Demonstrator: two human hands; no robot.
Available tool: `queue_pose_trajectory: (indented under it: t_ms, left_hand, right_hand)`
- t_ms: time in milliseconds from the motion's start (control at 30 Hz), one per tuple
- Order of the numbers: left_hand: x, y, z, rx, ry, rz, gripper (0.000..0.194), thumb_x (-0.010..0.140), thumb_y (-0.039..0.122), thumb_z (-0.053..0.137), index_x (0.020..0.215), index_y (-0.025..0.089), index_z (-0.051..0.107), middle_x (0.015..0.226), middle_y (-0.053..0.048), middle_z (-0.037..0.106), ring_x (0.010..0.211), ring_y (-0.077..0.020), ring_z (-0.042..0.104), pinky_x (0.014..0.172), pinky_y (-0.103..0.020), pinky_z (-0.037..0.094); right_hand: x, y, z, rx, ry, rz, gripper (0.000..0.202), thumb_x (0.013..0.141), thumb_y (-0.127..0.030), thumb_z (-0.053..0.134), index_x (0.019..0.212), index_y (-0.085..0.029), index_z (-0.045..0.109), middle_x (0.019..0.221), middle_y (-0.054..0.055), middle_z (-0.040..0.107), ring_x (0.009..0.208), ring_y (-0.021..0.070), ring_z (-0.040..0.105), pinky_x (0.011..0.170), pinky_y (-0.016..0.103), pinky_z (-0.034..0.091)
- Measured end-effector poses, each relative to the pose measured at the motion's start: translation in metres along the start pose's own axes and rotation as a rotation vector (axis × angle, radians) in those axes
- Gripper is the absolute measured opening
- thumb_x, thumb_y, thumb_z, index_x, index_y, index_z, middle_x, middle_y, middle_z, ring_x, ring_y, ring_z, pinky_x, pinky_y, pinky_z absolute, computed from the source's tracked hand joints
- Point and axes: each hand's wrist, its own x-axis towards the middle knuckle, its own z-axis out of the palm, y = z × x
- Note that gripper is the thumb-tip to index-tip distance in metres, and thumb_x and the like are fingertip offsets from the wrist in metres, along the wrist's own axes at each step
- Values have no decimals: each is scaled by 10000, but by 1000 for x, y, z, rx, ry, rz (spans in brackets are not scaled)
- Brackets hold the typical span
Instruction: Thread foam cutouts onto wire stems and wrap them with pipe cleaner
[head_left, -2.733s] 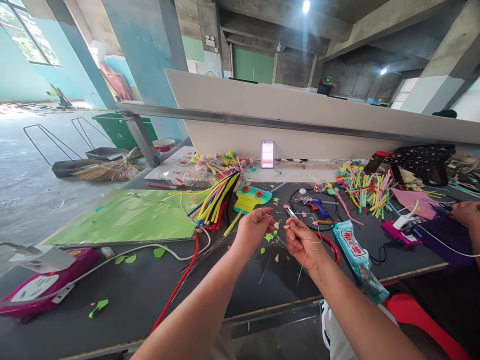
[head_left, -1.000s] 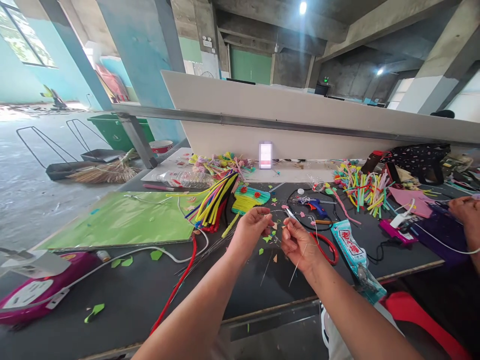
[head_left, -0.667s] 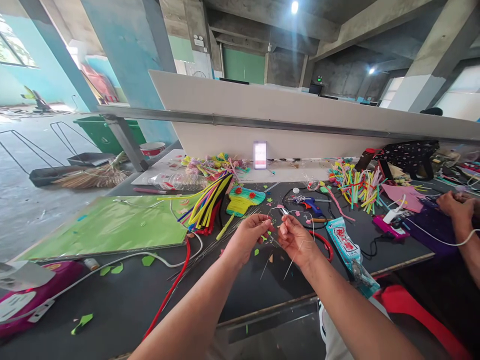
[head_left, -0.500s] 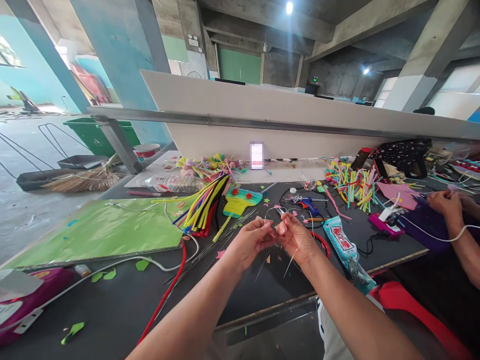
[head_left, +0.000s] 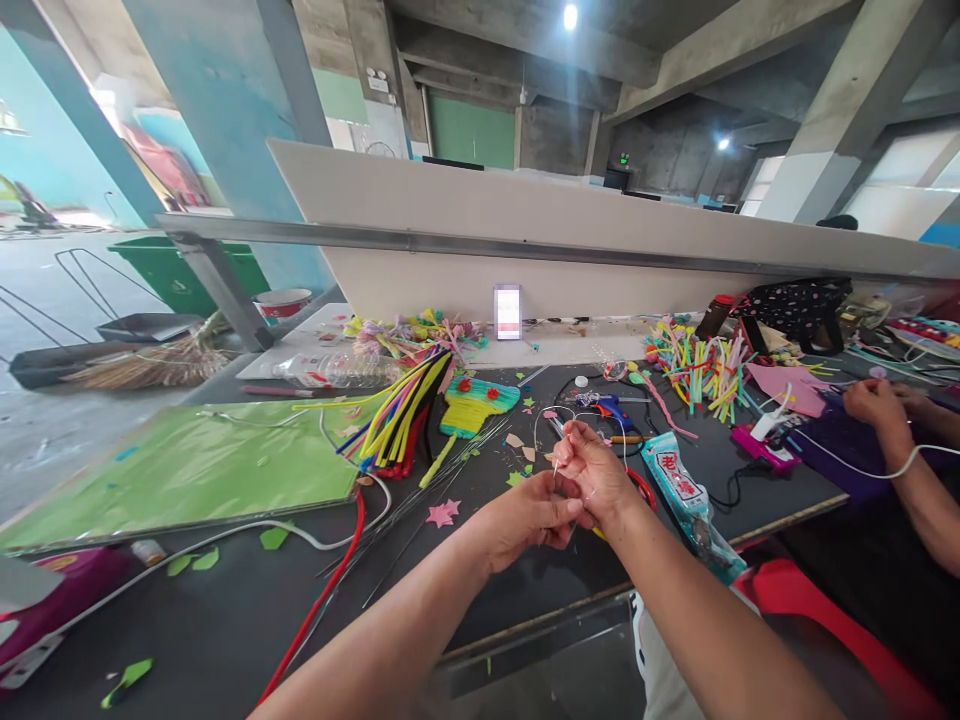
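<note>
A thin, pale wire (head_left: 537,425) bends into two rounded arches above my fingers, like the top of a heart. My right hand (head_left: 598,475) pinches this wire where the arches meet. Just below and to the left, my left hand (head_left: 536,520) has its fingers closed against the right one, on the lower part of the wire. The fingers hide most of that lower part. Behind the hands lies a blue glue gun (head_left: 615,410). Left of it rests a yellow and turquoise fuzzy craft piece (head_left: 476,407) with red flowers. Pink paper stars (head_left: 444,513) lie left of my left hand.
Bundled pipe cleaners (head_left: 405,420) lie beside a green sheet (head_left: 187,465). More cut pipe cleaners (head_left: 701,370) are piled back right. A lit phone (head_left: 508,312) leans against the white partition. Right of my hands is a turquoise packet (head_left: 679,480). A co-worker's hand (head_left: 874,405) is farther right.
My left hand has moved down and right, now under the right hand. The wire's arches show more plainly above the fingers, and the loose wire ends below are no longer visible.
</note>
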Motion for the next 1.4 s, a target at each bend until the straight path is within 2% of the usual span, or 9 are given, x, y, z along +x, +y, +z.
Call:
queue_pose_trajectory:
  t_ms: [133,267,867,1000,1067,1167,1267,1333,1400]
  left_hand:
    - [6,-6,3,130,93,46,400,612,337,769,834,151,492,604,24,553,513,-67,448,516,-203,325]
    - [12,-12,3,293,201,136,348,720,469,639,735,155,491,556,53,441,500,-66,377,504,-214,273]
    - [7,-10,-2,555,24,218,334,882,472,392,807,165,502,517,42,471,503,-90,412,561,-235,321]
    - [0,0,-15,617,-67,181,358,813,471,526,954,143,549,791,-40,628,719,-135,550,675,-253,407]
    - [-5,11,-27,653,-8,149,410,740,458,622,995,142,568,899,-55,632,788,-153,563,697,-259,426]
    - [-11,28,-45,663,313,145,369,743,481,601,877,137,594,748,-28,613,673,-145,555,605,-249,426]
    - [-12,36,-49,680,683,468,271,790,415,560,840,154,615,734,-21,613,685,-141,555,625,-244,428]
    - [-11,36,-45,731,715,655,202,801,329,564,904,177,649,852,-39,644,803,-156,578,718,-254,444]
    - [-10,35,-38,800,632,740,175,806,264,562,911,189,679,922,-55,649,892,-168,582,790,-265,446]
  right_hand:
    - [1,4,1,20,-14,19,129,738,-268,694,818,-187,633,566,-37,507,538,80,457,544,194,386]
    - [2,1,0,90,-17,65,133,718,-254,712,788,-195,617,599,-39,505,543,82,449,552,209,387]
    - [-5,-19,-1,204,-197,113,127,743,-212,700,820,-198,600,505,-84,372,532,82,356,674,257,370]
    - [-7,-19,-1,108,-229,118,88,756,-212,683,806,-183,617,480,-74,385,510,85,332,655,265,361]
    - [-8,-18,0,86,-225,127,80,752,-200,685,799,-179,624,487,-68,402,499,83,318,627,259,351]
    - [-9,-14,3,68,-214,154,75,744,-187,689,784,-175,627,505,-59,424,487,76,310,571,239,321]
    - [-12,-8,8,33,-227,199,78,748,-208,688,777,-169,627,510,-51,443,483,76,329,554,235,315]
    - [-14,-3,12,3,-241,232,88,754,-230,686,775,-167,628,508,-47,453,490,80,357,586,246,340]
    - [-15,2,16,-24,-248,262,99,752,-243,689,770,-167,628,510,-46,463,494,82,380,618,259,359]
